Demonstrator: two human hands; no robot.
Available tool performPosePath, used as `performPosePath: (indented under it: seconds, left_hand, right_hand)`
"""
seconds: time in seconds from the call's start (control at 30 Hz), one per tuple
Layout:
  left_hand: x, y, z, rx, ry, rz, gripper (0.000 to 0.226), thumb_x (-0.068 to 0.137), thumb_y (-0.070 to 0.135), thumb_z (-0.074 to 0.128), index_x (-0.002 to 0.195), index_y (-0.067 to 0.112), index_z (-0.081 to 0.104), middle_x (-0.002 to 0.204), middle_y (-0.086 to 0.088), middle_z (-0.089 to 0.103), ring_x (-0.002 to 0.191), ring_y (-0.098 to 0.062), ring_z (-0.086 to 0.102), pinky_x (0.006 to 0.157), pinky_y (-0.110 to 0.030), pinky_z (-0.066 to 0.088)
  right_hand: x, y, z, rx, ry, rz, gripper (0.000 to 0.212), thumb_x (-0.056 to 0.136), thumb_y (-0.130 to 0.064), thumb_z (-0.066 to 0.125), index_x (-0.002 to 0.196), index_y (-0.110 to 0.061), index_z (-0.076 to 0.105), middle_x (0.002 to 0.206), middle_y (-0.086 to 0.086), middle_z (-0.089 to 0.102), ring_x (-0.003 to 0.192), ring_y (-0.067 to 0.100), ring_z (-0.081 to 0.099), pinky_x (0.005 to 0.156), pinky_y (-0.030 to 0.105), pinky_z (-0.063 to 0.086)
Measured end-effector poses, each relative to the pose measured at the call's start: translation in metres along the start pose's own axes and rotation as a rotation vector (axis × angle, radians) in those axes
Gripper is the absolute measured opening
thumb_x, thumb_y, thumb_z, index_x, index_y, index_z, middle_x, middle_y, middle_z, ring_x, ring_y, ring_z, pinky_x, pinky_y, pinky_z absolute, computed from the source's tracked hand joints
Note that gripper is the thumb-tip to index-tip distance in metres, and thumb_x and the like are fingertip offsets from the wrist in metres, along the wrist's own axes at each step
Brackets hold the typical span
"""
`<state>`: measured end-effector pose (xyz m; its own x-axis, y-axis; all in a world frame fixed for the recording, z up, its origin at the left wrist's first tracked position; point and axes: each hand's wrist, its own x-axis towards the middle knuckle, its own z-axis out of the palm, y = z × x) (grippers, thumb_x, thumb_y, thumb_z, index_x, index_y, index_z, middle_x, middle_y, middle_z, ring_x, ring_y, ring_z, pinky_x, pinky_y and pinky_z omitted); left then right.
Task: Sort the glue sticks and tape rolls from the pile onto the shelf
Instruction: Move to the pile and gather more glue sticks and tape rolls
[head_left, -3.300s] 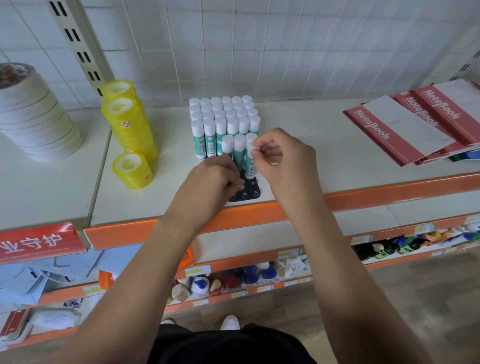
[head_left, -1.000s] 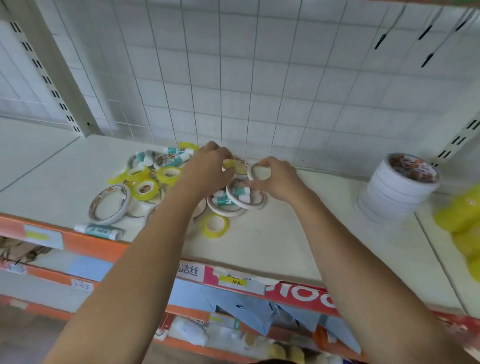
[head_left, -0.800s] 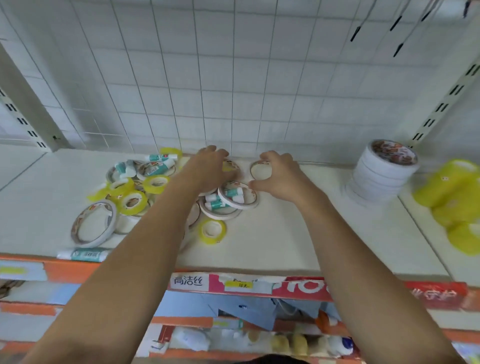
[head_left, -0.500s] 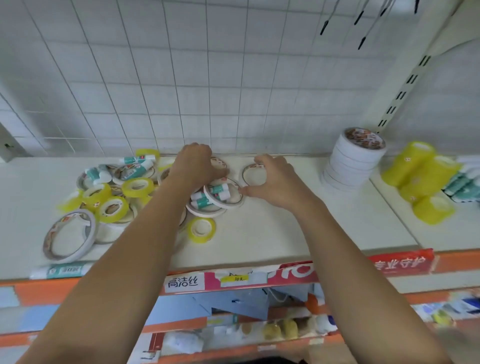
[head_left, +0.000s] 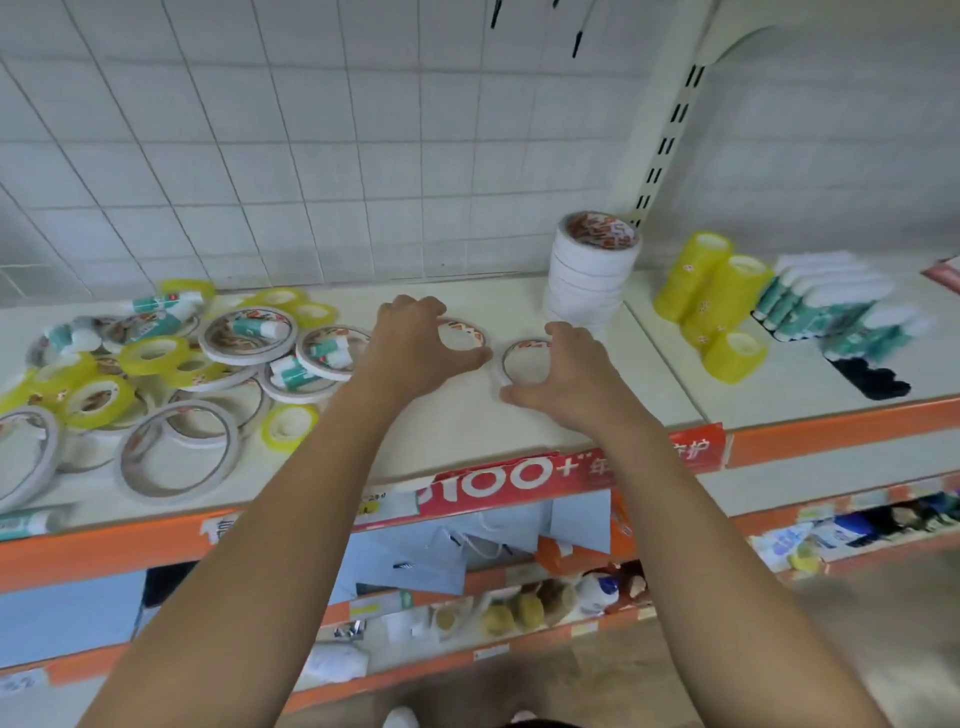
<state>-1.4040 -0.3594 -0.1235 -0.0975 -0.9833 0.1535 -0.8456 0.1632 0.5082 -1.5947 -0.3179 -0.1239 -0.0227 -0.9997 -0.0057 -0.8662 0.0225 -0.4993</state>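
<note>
A mixed pile (head_left: 171, 374) of white tape rolls, yellow tape rolls and green-and-white glue sticks lies on the left of the white shelf (head_left: 467, 426). To its right, my left hand (head_left: 410, 353) grips a thin white tape roll (head_left: 466, 334) by the rim, low over the shelf. Right beside it, my right hand (head_left: 571, 379) curls round another thin white tape roll (head_left: 529, 344). A stack of white tape rolls (head_left: 589, 275) stands just beyond my right hand.
Yellow tape rolls (head_left: 719, 301) stand in columns right of the stack. Further right, upright glue sticks (head_left: 831, 301) fill a black tray (head_left: 872, 383). A loose glue stick (head_left: 26, 522) lies at the front left edge. Lower shelves with goods run below the orange shelf edge.
Both hands have moved right out of the pile, each carrying a thin white tape roll toward the white stack. The view has swung right, bringing the glue sticks into sight.
</note>
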Motion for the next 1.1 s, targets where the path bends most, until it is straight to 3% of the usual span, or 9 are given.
performPosePath:
  seconds: [0.1, 0.27, 0.53, 0.6, 0.73, 0.8, 0.93, 1.1]
  left_hand:
    - [-0.003, 0.021, 0.016, 0.019, -0.007, 0.02, 0.077, 0.067, 0.067, 0.07, 0.115, 0.007, 0.061, 0.111, -0.012, 0.06, 0.109, -0.03, 0.05, 0.087, -0.032, 0.038]
    - [-0.009, 0.044, 0.031, -0.03, 0.028, 0.0, 0.082, 0.066, 0.064, 0.074, 0.126, 0.01, 0.057, 0.12, -0.011, 0.059, 0.115, -0.028, 0.049, 0.095, -0.034, 0.041]
    - [-0.016, 0.066, 0.046, -0.083, 0.058, 0.006, 0.085, 0.064, 0.064, 0.076, 0.128, 0.012, 0.056, 0.121, -0.008, 0.058, 0.115, -0.024, 0.05, 0.094, -0.034, 0.046]
    - [-0.015, 0.074, 0.052, -0.079, 0.042, 0.021, 0.082, 0.065, 0.063, 0.076, 0.126, 0.012, 0.057, 0.118, -0.008, 0.059, 0.112, -0.025, 0.05, 0.09, -0.032, 0.045]
    - [-0.009, 0.098, 0.065, -0.061, -0.005, 0.087, 0.072, 0.068, 0.061, 0.074, 0.115, 0.009, 0.06, 0.109, -0.009, 0.06, 0.107, -0.027, 0.051, 0.084, -0.03, 0.039]
    - [-0.008, 0.108, 0.074, -0.067, -0.029, 0.109, 0.073, 0.068, 0.06, 0.074, 0.119, 0.01, 0.059, 0.113, -0.01, 0.059, 0.111, -0.027, 0.049, 0.089, -0.031, 0.039]
    - [-0.012, 0.119, 0.089, -0.051, -0.087, 0.108, 0.087, 0.066, 0.062, 0.075, 0.134, 0.014, 0.051, 0.126, -0.008, 0.052, 0.119, -0.024, 0.043, 0.099, -0.033, 0.04]
    - [-0.015, 0.122, 0.095, -0.034, -0.145, 0.121, 0.097, 0.06, 0.066, 0.077, 0.138, 0.018, 0.045, 0.13, -0.008, 0.046, 0.122, -0.025, 0.039, 0.101, -0.034, 0.037]
  right_hand:
    - [-0.002, 0.025, -0.013, -0.031, 0.025, 0.022, 0.087, 0.067, -0.051, 0.083, 0.129, -0.007, 0.042, 0.126, 0.014, 0.045, 0.119, 0.032, 0.043, 0.083, 0.031, 0.034]
    - [-0.001, 0.046, -0.024, -0.072, 0.019, 0.013, 0.08, 0.066, -0.052, 0.083, 0.12, -0.006, 0.046, 0.122, 0.013, 0.046, 0.116, 0.031, 0.043, 0.081, 0.033, 0.035]
    - [0.002, 0.062, -0.032, -0.09, -0.109, -0.027, 0.091, 0.064, -0.061, 0.082, 0.128, -0.007, 0.047, 0.128, 0.014, 0.047, 0.122, 0.031, 0.043, 0.097, 0.043, 0.044]
    - [0.001, 0.069, -0.039, -0.09, -0.144, -0.04, 0.092, 0.061, -0.064, 0.082, 0.127, -0.009, 0.049, 0.128, 0.012, 0.049, 0.121, 0.03, 0.044, 0.095, 0.042, 0.045]
    - [0.0, 0.09, -0.057, -0.121, -0.13, -0.041, 0.076, 0.068, -0.057, 0.08, 0.118, -0.008, 0.052, 0.123, 0.013, 0.051, 0.116, 0.033, 0.047, 0.079, 0.036, 0.04]
    - [-0.001, 0.099, -0.066, -0.168, -0.139, -0.041, 0.065, 0.075, -0.047, 0.078, 0.119, -0.006, 0.054, 0.123, 0.015, 0.052, 0.116, 0.035, 0.049, 0.081, 0.038, 0.042]
    - [-0.001, 0.113, -0.076, -0.187, -0.155, -0.034, 0.035, 0.082, -0.03, 0.07, 0.1, -0.003, 0.056, 0.116, 0.016, 0.057, 0.107, 0.036, 0.054, 0.082, 0.04, 0.048]
    - [-0.001, 0.118, -0.078, -0.162, -0.154, -0.038, 0.053, 0.082, -0.031, 0.068, 0.124, -0.001, 0.057, 0.127, 0.017, 0.055, 0.116, 0.036, 0.052, 0.093, 0.045, 0.048]
